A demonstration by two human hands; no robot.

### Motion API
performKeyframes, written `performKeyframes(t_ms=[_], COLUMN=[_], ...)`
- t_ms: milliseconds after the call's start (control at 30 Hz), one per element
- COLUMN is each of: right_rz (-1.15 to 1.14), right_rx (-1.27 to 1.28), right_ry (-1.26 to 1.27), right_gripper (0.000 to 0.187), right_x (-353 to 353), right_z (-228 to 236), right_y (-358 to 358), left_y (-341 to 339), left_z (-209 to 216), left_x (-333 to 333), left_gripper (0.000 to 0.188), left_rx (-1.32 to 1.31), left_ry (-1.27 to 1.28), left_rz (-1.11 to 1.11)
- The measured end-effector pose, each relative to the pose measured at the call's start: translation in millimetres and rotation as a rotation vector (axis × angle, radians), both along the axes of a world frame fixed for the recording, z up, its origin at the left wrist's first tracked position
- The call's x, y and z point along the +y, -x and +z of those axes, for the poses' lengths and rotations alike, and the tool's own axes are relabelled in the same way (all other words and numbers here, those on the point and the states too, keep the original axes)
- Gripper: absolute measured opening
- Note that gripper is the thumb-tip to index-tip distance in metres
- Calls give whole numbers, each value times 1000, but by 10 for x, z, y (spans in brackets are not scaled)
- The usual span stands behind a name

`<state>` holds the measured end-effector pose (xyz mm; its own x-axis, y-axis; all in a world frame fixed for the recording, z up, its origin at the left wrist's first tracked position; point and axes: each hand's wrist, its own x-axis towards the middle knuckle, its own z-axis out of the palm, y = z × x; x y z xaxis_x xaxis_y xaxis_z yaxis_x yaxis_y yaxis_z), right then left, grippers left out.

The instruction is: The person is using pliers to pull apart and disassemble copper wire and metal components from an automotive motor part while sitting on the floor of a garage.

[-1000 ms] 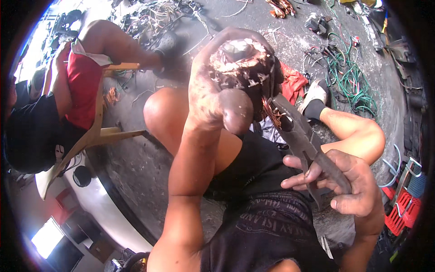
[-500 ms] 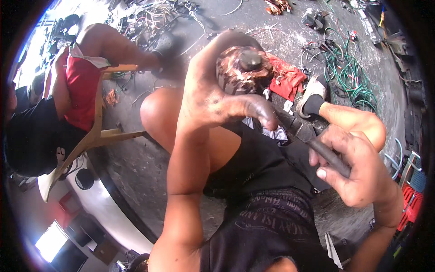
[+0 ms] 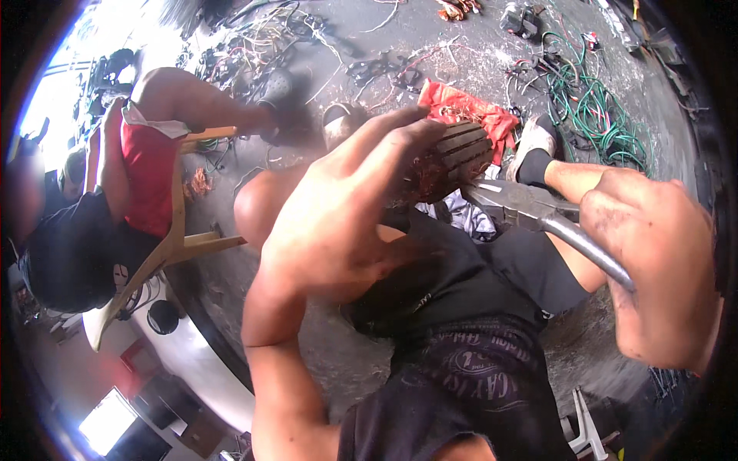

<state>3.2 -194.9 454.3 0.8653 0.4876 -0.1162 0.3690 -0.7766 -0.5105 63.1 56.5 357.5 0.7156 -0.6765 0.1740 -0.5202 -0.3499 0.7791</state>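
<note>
My left hand [image 3: 346, 200] is wrapped round a motor armature [image 3: 461, 154], a dark slotted core with copper windings at its end. The slotted side faces up and to the right, and the palm hides much of the rest. In my right hand [image 3: 653, 261] is a pair of metal pliers [image 3: 530, 207], gripped by the handles, which stand apart. The jaws reach the winding end of the armature; whether they bite on a wire I cannot make out.
A red cloth [image 3: 492, 119] with copper scraps lies on the floor beyond the armature. Green wires [image 3: 600, 127] are tangled at the right, and more loose wires [image 3: 254, 54] lie far left. Another person in red shorts [image 3: 146, 177] sits on a chair [image 3: 177, 211] at the left.
The armature has been turned in my left hand, so its slotted side shows instead of its shaft end. The pliers now reach its windings, their handles spread wider, and my right hand has moved right.
</note>
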Motion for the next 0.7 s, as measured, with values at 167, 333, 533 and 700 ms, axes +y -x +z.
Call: performKeyframes(t_ms=[167, 333, 533, 700], right_rz=[39, 12, 40, -24], right_rx=[37, 25, 64, 223], right_ry=[21, 63, 56, 3], right_gripper=[19, 18, 18, 25], right_x=[1, 116, 250, 68], right_z=[130, 219, 243, 188], right_y=[61, 152, 114, 291], left_y=[67, 146, 171, 352], left_z=[91, -50, 77, 177], left_x=[-227, -235, -97, 48], left_gripper=[44, 48, 43, 38], left_rx=[-500, -539, -595, -620], left_ry=[-406, -398, -259, -155], left_rz=[-44, -16, -78, -157])
